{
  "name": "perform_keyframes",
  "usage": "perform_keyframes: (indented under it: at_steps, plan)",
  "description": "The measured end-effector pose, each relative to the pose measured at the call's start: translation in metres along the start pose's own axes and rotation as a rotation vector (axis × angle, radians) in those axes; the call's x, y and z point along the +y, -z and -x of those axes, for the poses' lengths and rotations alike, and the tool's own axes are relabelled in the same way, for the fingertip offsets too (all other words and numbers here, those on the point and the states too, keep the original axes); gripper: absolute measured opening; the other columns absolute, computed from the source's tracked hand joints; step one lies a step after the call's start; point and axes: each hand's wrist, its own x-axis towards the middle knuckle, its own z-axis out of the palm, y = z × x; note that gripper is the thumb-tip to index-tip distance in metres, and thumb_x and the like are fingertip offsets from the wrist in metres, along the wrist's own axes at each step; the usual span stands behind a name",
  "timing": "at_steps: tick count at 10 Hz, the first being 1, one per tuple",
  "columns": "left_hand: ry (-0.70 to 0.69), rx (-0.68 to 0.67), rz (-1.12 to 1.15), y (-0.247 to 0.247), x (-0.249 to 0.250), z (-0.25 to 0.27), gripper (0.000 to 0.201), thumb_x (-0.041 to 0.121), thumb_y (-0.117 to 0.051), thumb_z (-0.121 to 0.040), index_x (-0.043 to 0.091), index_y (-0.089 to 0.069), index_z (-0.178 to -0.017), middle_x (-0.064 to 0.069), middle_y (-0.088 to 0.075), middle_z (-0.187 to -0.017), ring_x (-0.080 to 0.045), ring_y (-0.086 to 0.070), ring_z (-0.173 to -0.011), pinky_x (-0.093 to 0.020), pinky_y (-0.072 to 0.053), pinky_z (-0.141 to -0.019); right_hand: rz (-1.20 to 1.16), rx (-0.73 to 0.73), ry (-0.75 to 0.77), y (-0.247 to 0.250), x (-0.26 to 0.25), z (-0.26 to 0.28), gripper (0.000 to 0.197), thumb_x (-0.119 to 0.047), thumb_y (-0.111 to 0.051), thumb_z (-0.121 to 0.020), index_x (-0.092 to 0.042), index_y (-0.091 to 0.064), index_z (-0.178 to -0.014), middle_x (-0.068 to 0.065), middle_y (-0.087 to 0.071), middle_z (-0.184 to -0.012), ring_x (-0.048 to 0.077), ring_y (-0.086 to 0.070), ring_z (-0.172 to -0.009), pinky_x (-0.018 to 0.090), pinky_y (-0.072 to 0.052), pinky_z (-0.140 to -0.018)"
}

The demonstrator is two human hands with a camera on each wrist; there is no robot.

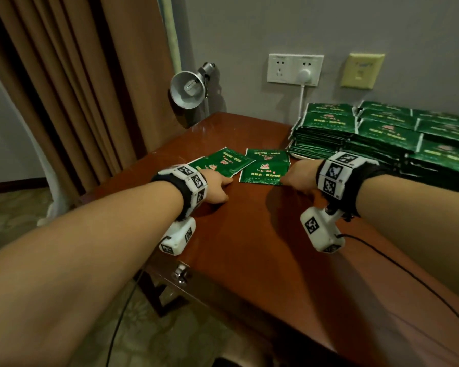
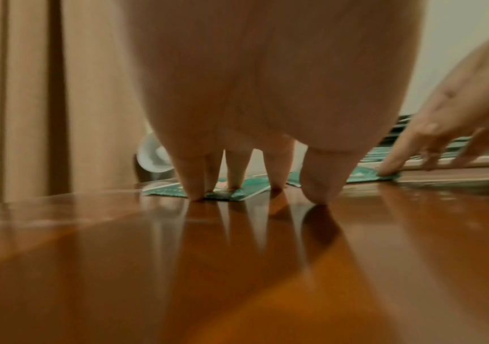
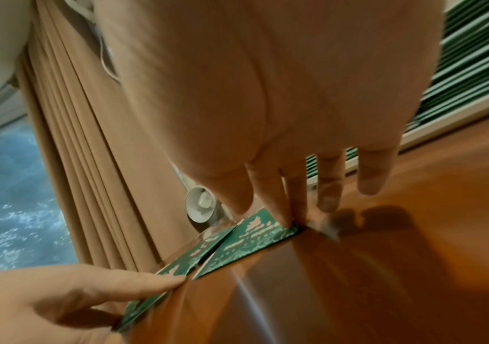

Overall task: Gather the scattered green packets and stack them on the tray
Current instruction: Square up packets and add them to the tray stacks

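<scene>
Two loose green packets lie side by side on the wooden table [image 1: 249,234]. My left hand [image 1: 227,181] stands with straight fingers, tips down on the near edge of the left packet [image 1: 223,161], thumb on the bare wood; the left wrist view shows that packet [image 2: 249,188] under my fingertips [image 2: 193,193]. My right hand [image 1: 286,178] touches the near right corner of the right packet [image 1: 265,168] with straight fingers, the corner [image 3: 252,242] lying under my fingertips [image 3: 281,216]. Neither packet is lifted. The white tray [image 1: 300,155] at the back right holds tall stacks of green packets [image 1: 382,136].
A metal desk lamp [image 1: 188,87] stands at the table's back left corner before brown curtains [image 1: 77,88]. A white cable hangs from the wall socket [image 1: 294,68] behind the tray. A black cable [image 1: 408,274] trails over the table's right side.
</scene>
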Motion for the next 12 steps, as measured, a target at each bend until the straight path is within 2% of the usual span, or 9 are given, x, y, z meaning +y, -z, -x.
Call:
perform_keyframes:
  at_steps: [2, 4, 5, 6, 7, 8, 9, 11, 12]
  plan:
    - [-0.116, 0.002, 0.022, -0.016, 0.079, 0.059, 0.069, 0.047, -0.05, -0.094, 0.033, -0.017, -0.154, -0.011, -0.02, -0.159, -0.031, -0.039, -0.136, -0.035, -0.041, -0.106, 0.153, -0.009, -0.015, -0.024, 0.048, 0.068, 0.026, -0.011, -0.033, -0.102, -0.004, -0.055, -0.114, 0.015, -0.058, -0.125, 0.029, -0.057, -0.114, 0.038, -0.044, -0.101]
    - [-0.253, 0.003, 0.059, -0.027, 0.147, 0.109, 0.07, 0.054, -0.045, -0.095, 0.029, -0.017, -0.154, -0.007, -0.034, -0.154, -0.029, -0.04, -0.134, -0.032, -0.041, -0.103, -0.203, 0.049, -0.159, -0.045, 0.103, 0.156, 0.025, -0.028, -0.049, -0.099, -0.011, -0.064, -0.108, 0.008, -0.061, -0.094, 0.025, -0.053, -0.086, 0.032, -0.045, -0.079]
    - [-0.348, 0.036, 0.139, -0.026, 0.168, 0.125, 0.061, 0.042, -0.046, -0.099, 0.025, -0.024, -0.153, -0.002, -0.037, -0.153, -0.023, -0.041, -0.135, -0.027, -0.038, -0.101, -0.166, -0.029, -0.192, -0.048, 0.125, 0.197, 0.032, -0.034, -0.049, -0.099, -0.009, -0.067, -0.109, 0.007, -0.062, -0.095, 0.025, -0.056, -0.087, 0.033, -0.046, -0.08]
    - [-0.422, 0.126, 0.23, -0.022, 0.177, 0.128, 0.055, 0.03, -0.056, -0.095, 0.025, -0.038, -0.147, -0.001, -0.042, -0.149, -0.019, -0.047, -0.129, -0.026, -0.04, -0.099, 0.029, -0.079, -0.217, -0.044, 0.134, 0.23, 0.038, -0.044, -0.043, -0.099, -0.015, -0.066, -0.088, 0.006, -0.065, -0.093, 0.025, -0.058, -0.089, 0.03, -0.045, -0.083]
    - [-0.431, 0.201, 0.212, -0.018, 0.174, 0.116, 0.065, 0.031, -0.066, -0.088, 0.026, -0.038, -0.146, -0.003, -0.043, -0.145, -0.02, -0.046, -0.128, -0.029, -0.043, -0.099, 0.073, 0.024, -0.245, -0.044, 0.139, 0.234, 0.036, -0.051, -0.049, -0.094, -0.02, -0.063, -0.081, 0.003, -0.066, -0.091, 0.024, -0.06, -0.089, 0.027, -0.048, -0.08]
    - [-0.368, 0.094, 0.089, -0.02, 0.165, 0.096, 0.103, 0.053, -0.077, -0.072, 0.031, -0.018, -0.153, -0.004, -0.018, -0.158, -0.025, -0.021, -0.144, -0.044, -0.028, -0.116, 0.061, 0.122, -0.262, -0.047, 0.139, 0.213, 0.048, -0.058, -0.061, -0.084, -0.02, -0.063, -0.113, 0.004, -0.066, -0.108, 0.024, -0.062, -0.099, 0.033, -0.052, -0.089]
    - [-0.334, -0.028, 0.057, -0.026, 0.156, 0.082, 0.123, 0.062, -0.077, -0.066, 0.031, 0.002, -0.154, 0.003, 0.006, -0.162, -0.022, 0.003, -0.149, -0.047, -0.01, -0.121, -0.036, 0.112, -0.276, -0.044, 0.131, 0.188, 0.084, -0.058, -0.067, -0.081, -0.011, -0.036, -0.143, 0.008, -0.054, -0.134, 0.026, -0.055, -0.119, 0.034, -0.048, -0.096]
    - [-0.372, 0.011, 0.049, -0.028, 0.152, 0.066, 0.121, 0.067, -0.075, -0.063, 0.03, -0.004, -0.154, 0.008, -0.013, -0.159, -0.02, -0.016, -0.144, -0.048, -0.024, -0.117, 0.027, 0.046, -0.259, -0.045, 0.123, 0.142, 0.117, -0.068, -0.072, -0.068, -0.008, -0.016, -0.151, 0.01, -0.042, -0.147, 0.029, -0.048, -0.128, 0.04, -0.044, -0.102]
    - [-0.346, 0.043, 0.024, -0.025, 0.153, 0.062, 0.119, 0.07, -0.074, -0.061, 0.03, -0.011, -0.154, 0.003, -0.022, -0.147, -0.022, -0.021, -0.135, -0.047, -0.032, -0.111, 0.13, 0.045, -0.236, -0.042, 0.123, 0.135, 0.11, -0.076, -0.07, -0.062, -0.01, -0.035, -0.143, 0.009, -0.051, -0.135, 0.028, -0.054, -0.117, 0.041, -0.049, -0.096]
